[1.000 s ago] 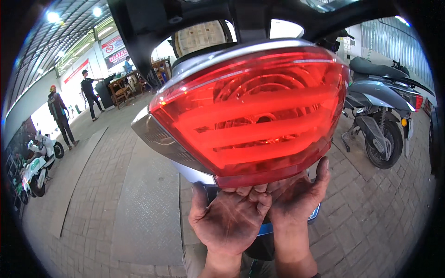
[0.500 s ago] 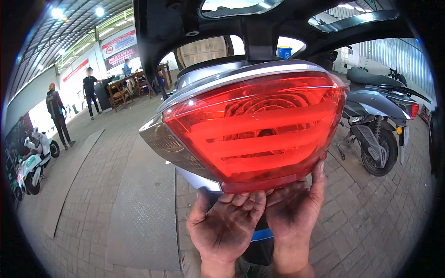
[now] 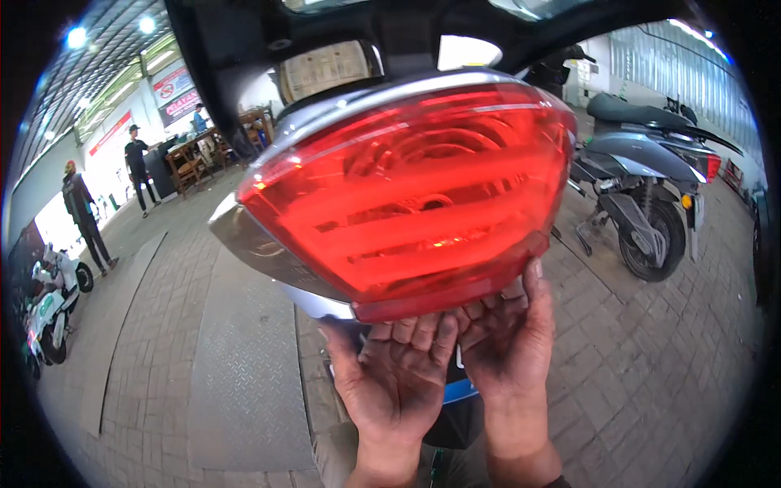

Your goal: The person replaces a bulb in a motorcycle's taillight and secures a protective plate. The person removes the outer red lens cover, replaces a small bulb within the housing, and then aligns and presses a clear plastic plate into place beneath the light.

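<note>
1. The left hand (image 3: 396, 382) is held palm up with its fingers spread and extended; its grip is not closed, and the fingertips press against the lower edge of the large glossy red plastic tail-light lens (image 3: 411, 199).
2. The right hand (image 3: 508, 342) lies just beside the left, palm turned toward the lens, its fingers likewise stretched out and touching the same lower edge, with the outermost finger raised along the lens's right lower corner. Its grip is also open, supporting rather than clasping.
3. The lens sits directly above both hands, wide and rounded, with horizontal ribs visible inside, and it is bordered on top and at the left by a silver-grey trim (image 3: 260, 252).
4. Above the lens arches a black plastic body panel (image 3: 244, 73) with openings in it.
5. Beneath the wrists a dark part with a blue strip (image 3: 460, 392) is partly hidden.
6. Below and left of the hands, a grey chequered metal plate (image 3: 236, 366) lies set into the brick-paved floor (image 3: 651, 366).
7. Well to the right of the hands stands a parked grey scooter (image 3: 643, 179).
8. Far to the left stand a white scooter (image 3: 50, 305), two people (image 3: 81, 211) and a wooden desk (image 3: 191, 154).
</note>
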Available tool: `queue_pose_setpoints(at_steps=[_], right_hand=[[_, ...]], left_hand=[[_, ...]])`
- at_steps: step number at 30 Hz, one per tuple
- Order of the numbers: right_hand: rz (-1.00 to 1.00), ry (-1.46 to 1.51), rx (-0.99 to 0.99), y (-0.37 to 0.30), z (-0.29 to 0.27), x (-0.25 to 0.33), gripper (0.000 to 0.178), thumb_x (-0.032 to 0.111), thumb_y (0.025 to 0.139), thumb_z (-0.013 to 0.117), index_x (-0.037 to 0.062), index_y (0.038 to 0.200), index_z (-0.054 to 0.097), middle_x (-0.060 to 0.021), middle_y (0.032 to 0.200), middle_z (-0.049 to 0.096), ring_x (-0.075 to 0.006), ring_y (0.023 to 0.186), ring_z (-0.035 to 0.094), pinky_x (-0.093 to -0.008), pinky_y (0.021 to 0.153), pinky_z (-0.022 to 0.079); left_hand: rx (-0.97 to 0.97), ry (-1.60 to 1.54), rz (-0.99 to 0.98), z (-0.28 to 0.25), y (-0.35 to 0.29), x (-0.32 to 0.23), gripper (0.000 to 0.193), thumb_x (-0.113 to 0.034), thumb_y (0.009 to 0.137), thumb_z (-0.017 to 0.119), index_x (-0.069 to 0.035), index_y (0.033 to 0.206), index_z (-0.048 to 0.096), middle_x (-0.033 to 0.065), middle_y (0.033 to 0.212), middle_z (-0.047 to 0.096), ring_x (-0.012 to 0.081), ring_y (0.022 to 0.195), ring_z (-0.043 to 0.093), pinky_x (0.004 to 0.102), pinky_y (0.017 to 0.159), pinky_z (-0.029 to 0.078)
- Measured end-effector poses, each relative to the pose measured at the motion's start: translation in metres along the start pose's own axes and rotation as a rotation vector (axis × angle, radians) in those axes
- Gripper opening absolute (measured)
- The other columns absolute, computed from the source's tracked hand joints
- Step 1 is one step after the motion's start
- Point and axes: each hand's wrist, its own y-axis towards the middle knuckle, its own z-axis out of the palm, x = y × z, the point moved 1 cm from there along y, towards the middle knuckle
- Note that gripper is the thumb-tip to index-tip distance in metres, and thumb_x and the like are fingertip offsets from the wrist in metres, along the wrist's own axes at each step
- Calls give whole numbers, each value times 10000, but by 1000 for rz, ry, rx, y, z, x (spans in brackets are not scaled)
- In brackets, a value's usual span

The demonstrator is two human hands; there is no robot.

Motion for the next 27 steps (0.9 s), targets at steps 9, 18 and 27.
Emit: queue_pose_setpoints(at_steps=[9,18,27], right_hand=[[25,-94,7,5,0,17,361,419,863,533,97,1013,597,-41,938,649,-189,833,611,-317,716,468],[56,-153,82,13,-11,26,323,349,869,569,33,928,588,-73,756,628,-157,638,591,-268,548,461],[-11,-48,18,18,-38,35,214,225,884,508,19,897,566,-85,760,635,-191,714,628,-298,645,517]], left_hand=[[9,577,238,7,15,33,280,-92,860,499,-84,1139,517,53,1025,584,161,944,566,329,782,467],[-75,741,190,17,39,37,182,-192,894,526,-153,1072,516,6,895,615,119,656,521,232,534,379],[-21,602,97,17,49,47,135,-190,928,473,-85,1003,513,67,815,593,157,515,518,251,412,379]])
